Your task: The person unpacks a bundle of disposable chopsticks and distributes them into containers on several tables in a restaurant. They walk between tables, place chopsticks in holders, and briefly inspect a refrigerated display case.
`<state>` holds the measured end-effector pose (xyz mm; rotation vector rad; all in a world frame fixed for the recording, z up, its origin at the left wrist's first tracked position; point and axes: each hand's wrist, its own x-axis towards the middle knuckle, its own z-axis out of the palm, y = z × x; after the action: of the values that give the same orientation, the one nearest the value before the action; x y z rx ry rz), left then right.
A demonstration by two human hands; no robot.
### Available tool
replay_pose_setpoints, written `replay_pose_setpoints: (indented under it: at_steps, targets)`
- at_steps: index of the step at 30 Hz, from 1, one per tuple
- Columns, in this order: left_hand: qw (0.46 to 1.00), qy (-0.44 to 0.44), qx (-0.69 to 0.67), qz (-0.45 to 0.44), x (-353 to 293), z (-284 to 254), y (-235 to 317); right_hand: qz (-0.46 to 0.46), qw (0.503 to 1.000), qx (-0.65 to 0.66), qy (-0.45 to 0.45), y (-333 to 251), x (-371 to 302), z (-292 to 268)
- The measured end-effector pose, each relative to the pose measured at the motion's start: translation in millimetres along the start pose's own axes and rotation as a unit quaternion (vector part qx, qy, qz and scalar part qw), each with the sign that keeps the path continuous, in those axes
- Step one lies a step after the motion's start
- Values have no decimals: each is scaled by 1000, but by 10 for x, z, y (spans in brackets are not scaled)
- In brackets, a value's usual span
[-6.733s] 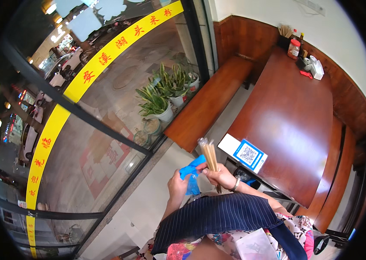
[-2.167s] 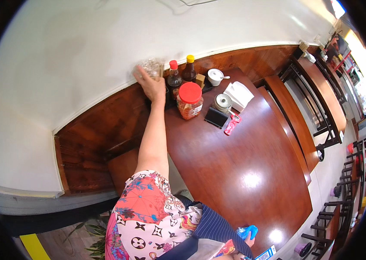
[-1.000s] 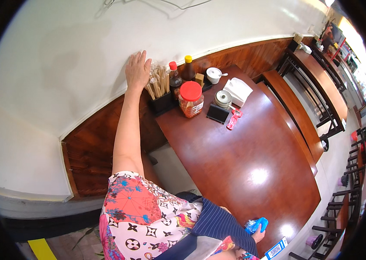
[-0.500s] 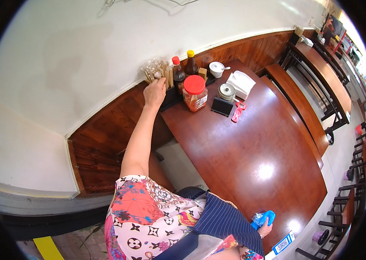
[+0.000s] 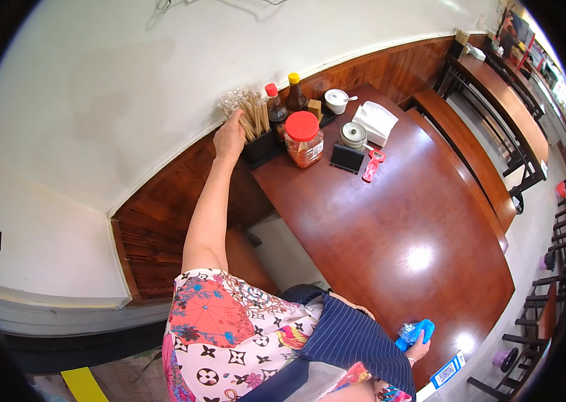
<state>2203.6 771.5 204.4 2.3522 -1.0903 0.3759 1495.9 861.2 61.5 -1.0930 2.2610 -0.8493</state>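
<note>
My left hand (image 5: 229, 137) reaches to the wall end of the table. Its fingers are closed at the left edge of a bunch of wooden chopsticks (image 5: 255, 118), partly hiding what they grip. Crumpled clear plastic wrapping (image 5: 234, 100) shows just above the fingertips. The chopsticks stand in a black holder (image 5: 263, 149), several leaning toward the hand. Close to the table's near edge, my right hand (image 5: 419, 349) grips a crumpled blue and clear plastic packet (image 5: 415, 333). Right of the holder stands a red-lidded jar (image 5: 304, 139) with reddish contents.
Two dark sauce bottles (image 5: 296, 94), a white bowl with a spoon (image 5: 336, 100), a lidded pot (image 5: 353, 135), white napkins (image 5: 377, 122), a black stand (image 5: 346, 158) and a red bottle opener (image 5: 373, 165) crowd the far end. A bench (image 5: 460, 151) lies beyond the table (image 5: 390, 228).
My left hand has shifted slightly left, from in front of the chopsticks to their left edge, uncovering more of them. My right hand still grips the blue packet.
</note>
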Motion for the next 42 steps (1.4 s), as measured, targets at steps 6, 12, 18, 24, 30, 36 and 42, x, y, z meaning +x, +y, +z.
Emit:
replay_pose_setpoints:
  at_steps: [6,12,18,24,30,36,42]
  targets:
    - [996,-48,-71,-30,10,-77,-18,-2,1000,3,11,52,-2,0]
    - [915,-84,-381,-103,56,-94,-128,4,1000,5,9,-63,-51,-5]
    - [976,-40,-213,-8,58,-130,-157,-3,1000,-3,21,3,-19,19]
    - [990,-71,18,-118,98,-253,262,-4,1000,12,6,5,-14,-3]
    - [991,-12,5,-137,182,-89,257,1,1000,9,11,50,18,9]
    - [985,108,-122,-58,307,-416,176,7,1000,15,2,-22,-6,0]
    - [873,274,-403,15,172,-1285,800,9,1000,19,2,89,21,7]
